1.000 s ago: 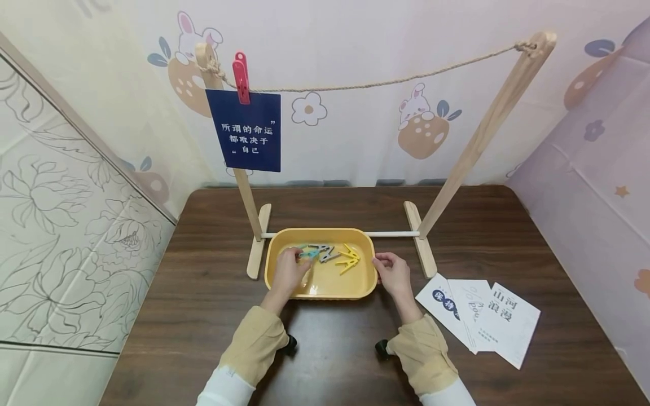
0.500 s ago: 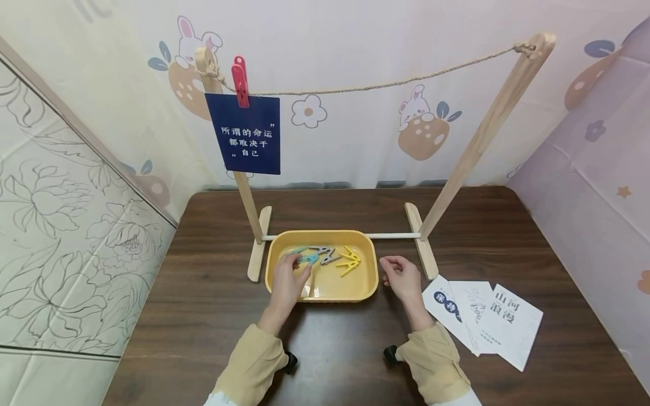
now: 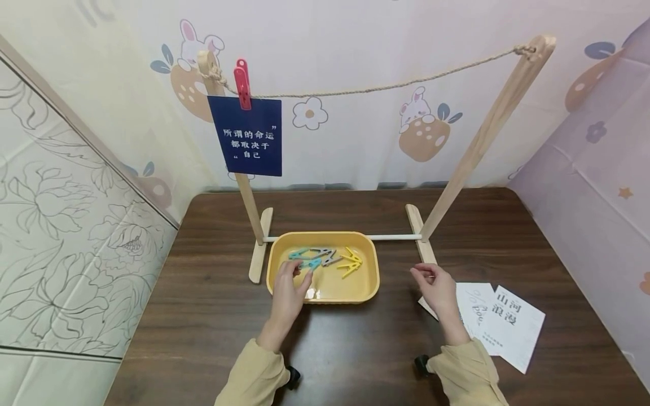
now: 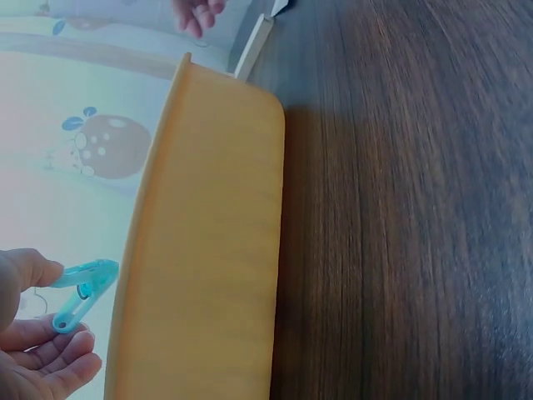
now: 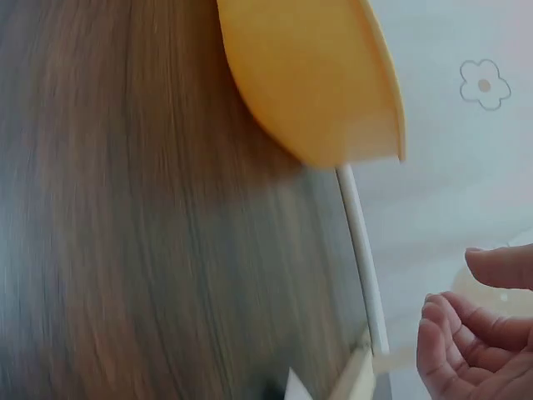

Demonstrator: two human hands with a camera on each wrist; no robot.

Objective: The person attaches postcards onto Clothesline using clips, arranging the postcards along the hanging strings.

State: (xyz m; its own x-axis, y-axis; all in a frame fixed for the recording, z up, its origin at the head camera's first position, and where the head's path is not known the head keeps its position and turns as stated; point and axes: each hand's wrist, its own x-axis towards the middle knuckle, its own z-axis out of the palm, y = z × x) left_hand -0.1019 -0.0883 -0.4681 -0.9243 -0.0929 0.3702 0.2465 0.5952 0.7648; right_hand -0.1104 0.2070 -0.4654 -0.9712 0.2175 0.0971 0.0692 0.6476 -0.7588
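One navy card (image 3: 252, 135) already hangs from a red peg (image 3: 242, 83) at the rope's (image 3: 386, 87) left end. The left hand (image 3: 289, 290) pinches a teal peg (image 3: 311, 264) inside the yellow tray (image 3: 365, 293) at mid-bench; grey and yellow pegs (image 3: 349, 261) remain. The right hand (image 3: 438, 287), loosely curled and empty, hovers over the white cards (image 3: 508, 321) near the right edge, unhung.

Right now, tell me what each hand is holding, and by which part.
The left hand pinches a blue clothespin by one end, over the yellow tray. The right hand holds nothing, above the cards.
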